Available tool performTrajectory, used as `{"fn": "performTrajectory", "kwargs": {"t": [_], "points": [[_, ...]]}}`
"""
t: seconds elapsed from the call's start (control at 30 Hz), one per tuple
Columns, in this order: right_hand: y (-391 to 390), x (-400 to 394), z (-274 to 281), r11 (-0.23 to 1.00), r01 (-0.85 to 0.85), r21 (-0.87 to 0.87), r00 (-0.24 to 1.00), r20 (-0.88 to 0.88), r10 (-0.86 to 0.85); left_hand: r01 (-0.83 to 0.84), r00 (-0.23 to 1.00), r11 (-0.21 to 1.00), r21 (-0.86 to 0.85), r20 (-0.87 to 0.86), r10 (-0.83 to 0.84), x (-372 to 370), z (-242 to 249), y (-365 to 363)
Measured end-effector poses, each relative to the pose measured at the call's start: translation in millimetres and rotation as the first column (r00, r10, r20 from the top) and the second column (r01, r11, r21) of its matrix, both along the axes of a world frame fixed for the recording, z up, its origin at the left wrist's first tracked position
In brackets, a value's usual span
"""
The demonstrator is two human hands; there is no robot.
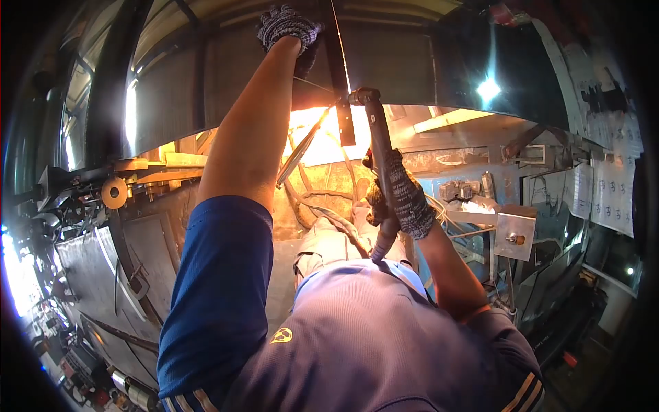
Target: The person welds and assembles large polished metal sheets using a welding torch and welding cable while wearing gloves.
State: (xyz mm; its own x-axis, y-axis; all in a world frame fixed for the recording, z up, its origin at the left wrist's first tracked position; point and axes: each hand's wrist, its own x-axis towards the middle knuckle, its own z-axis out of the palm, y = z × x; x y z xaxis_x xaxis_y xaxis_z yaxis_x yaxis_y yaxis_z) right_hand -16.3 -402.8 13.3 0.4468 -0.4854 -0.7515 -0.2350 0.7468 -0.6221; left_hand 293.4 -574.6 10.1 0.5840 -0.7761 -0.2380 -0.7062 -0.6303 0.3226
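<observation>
My right hand, in a knitted work glove, is wrapped round a dark welding torch. The torch head points at a narrow dark metal bar with a bright line along its edge. My left hand, in a similar glove, is up at the dark panel, left of the bar, its fingers curled. A thin filler rod runs from just below that hand toward the torch head; the grip itself is partly hidden. A bundle of thin rods slants down below the bar.
Dark glossy panels stretch across the top, with a bright light reflected at right. Cables hang near my legs. A metal box with a knob stands at right. A clamp and a round disc are at left.
</observation>
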Motion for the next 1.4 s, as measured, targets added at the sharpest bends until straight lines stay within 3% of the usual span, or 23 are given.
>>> {"fn": "performTrajectory", "kwargs": {"t": [0.13,0.23,0.3,0.33,0.43,0.6,0.63,0.7,0.83,0.9,0.93,0.97,1.0,1.03,1.07,1.1,1.17,1.2,1.23,1.27,1.3,1.37,1.4], "points": [[-0.1,-0.8,-3.3,1.000,-0.003,0.008,0.999,0.045,0.003,0.209,0.938,0.870,-0.446,-0.159,-0.307,36.7,-43.2,16.2],[6.2,-10.7,-19.6,0.987,-0.035,-0.154,0.997,0.060,0.045,0.203,0.943,0.852,-0.483,-0.137,-0.303,31.1,-27.3,10.9],[0.3,-24.3,-39.2,0.996,-0.023,0.084,0.961,0.275,-0.001,-0.009,0.998,1.000,0.002,-0.065,0.009,18.4,1.1,-8.1],[2.4,-30.0,-46.2,0.997,-0.051,0.062,0.954,0.297,0.031,-0.010,0.998,1.000,0.005,-0.065,0.010,24.1,-4.3,-10.9],[14.7,-49.2,-77.8,0.906,-0.234,-0.354,0.953,0.102,0.286,0.036,0.999,0.998,0.044,0.009,-0.036,49.6,-10.3,-26.6],[26.7,-15.6,-66.2,0.428,-0.025,-0.903,0.973,-0.121,-0.197,0.162,0.978,0.931,-0.326,0.180,-0.107,103.5,-64.9,-39.8],[11.2,-13.5,-31.6,0.799,-0.019,-0.602,0.998,-0.058,-0.020,0.151,0.986,0.934,-0.325,-0.021,-0.166,109.2,-51.7,-35.3],[11.7,-9.2,-6.3,0.956,-0.058,-0.289,0.992,0.095,0.088,0.036,0.883,0.919,-0.393,-0.419,-0.214,133.6,-62.8,-23.6],[10.7,-3.2,0.7,0.987,-0.097,-0.125,0.976,0.182,0.119,0.240,0.893,0.798,-0.553,-0.197,-0.405,138.7,-5.4,56.1],[10.6,12.1,24.5,0.995,-0.041,-0.091,0.974,0.219,0.060,-0.426,0.541,0.695,-0.579,-0.779,-0.317,128.0,6.7,91.3],[10.1,23.8,37.7,1.000,-0.013,-0.016,0.976,0.218,0.017,-0.365,0.621,0.601,-0.711,-0.667,-0.412,115.6,19.0,125.6],[5.7,34.3,38.9,0.999,-0.010,-0.037,0.971,0.237,0.019,-0.595,0.439,0.544,-0.591,-0.806,-0.396,94.7,39.3,156.4],[0.5,44.1,36.6,0.979,-0.186,-0.079,0.938,0.281,0.201,-0.252,0.768,0.654,-0.713,-0.559,-0.313,77.8,47.7,191.7],[-1.7,59.9,32.2,0.946,-0.281,-0.161,0.898,0.302,0.319,0.172,0.985,0.823,-0.541,0.077,-0.156,60.8,56.0,226.9],[-3.8,75.6,27.7,0.899,-0.361,-0.247,0.847,0.316,0.427,0.306,0.843,0.887,-0.346,0.532,-0.083,43.8,64.2,262.3],[-2.5,93.8,31.6,0.845,-0.389,-0.367,0.816,0.289,0.501,0.141,0.980,0.881,-0.452,0.189,-0.060,17.4,64.0,285.9],[-4.3,126.5,58.8,0.746,-0.494,-0.446,0.740,0.234,0.631,-0.302,0.875,0.700,-0.647,-0.480,-0.066,-33.0,36.3,344.3],[-7.1,140.9,82.0,0.702,-0.581,-0.413,0.685,0.218,0.695,-0.814,0.261,0.419,-0.402,-0.898,-0.355,-67.2,21.5,358.6],[2.2,159.6,71.1,0.687,-0.614,-0.389,0.613,0.312,0.726,-0.685,0.266,0.546,-0.483,-0.863,-0.431,-84.3,15.1,372.4],[11.9,177.9,60.3,0.666,-0.651,-0.363,0.535,0.403,0.742,-0.801,0.288,0.561,-0.207,-0.956,0.059,-112.5,10.6,368.3],[30.9,194.0,18.8,0.663,-0.571,-0.484,0.422,0.520,0.743,-0.795,0.248,0.533,-0.289,-0.957,-0.150,-136.7,0.5,377.1],[38.2,209.9,55.4,0.416,-0.597,-0.686,0.381,0.213,0.900,-0.711,0.414,0.597,-0.371,-0.908,-0.071,-157.4,-8.2,363.6],[44.2,223.5,55.7,0.247,-0.510,-0.824,0.372,0.047,0.927,-0.564,0.643,0.743,-0.362,-0.757,0.119,-158.8,-1.5,350.2]]}}
